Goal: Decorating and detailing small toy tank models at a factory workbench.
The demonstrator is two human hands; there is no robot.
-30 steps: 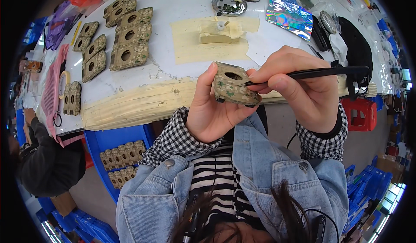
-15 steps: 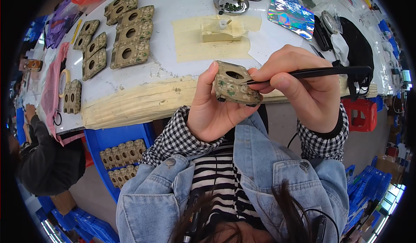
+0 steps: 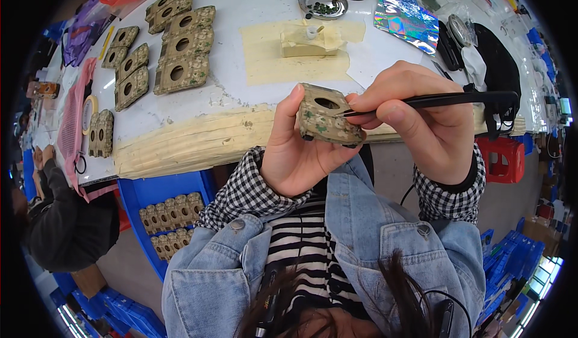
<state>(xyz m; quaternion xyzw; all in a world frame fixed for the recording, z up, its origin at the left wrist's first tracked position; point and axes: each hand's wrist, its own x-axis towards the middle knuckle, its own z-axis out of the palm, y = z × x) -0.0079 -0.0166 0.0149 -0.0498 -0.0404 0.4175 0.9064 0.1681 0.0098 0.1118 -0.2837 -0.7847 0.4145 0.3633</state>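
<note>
My left hand (image 3: 295,151) is closed round a camouflage model tank hull (image 3: 322,120), which is tilted with its round hole turned up toward me. The thumb presses one end and the fingers support it from below. Pinched in my right hand (image 3: 421,112) is a pair of black tweezers (image 3: 445,100), whose tips touch the hull's top beside the hole. Anything tiny between the tips is too small to make out. The right hand's fingertips also rest close against the hull's edge.
More camouflage hulls (image 3: 183,47) stand in rows at the table's left, others in a blue bin (image 3: 144,187) below. A round metal dish (image 3: 323,3) with small dark green pieces, a taped block (image 3: 301,50) with a little white cup, and a shiny pouch (image 3: 406,21) lie farther back. A co-worker's sleeve (image 3: 72,217) shows left.
My hands, the hull and the tweezers hold almost the same pose. At the far left, the co-worker's hands have shifted slightly.
</note>
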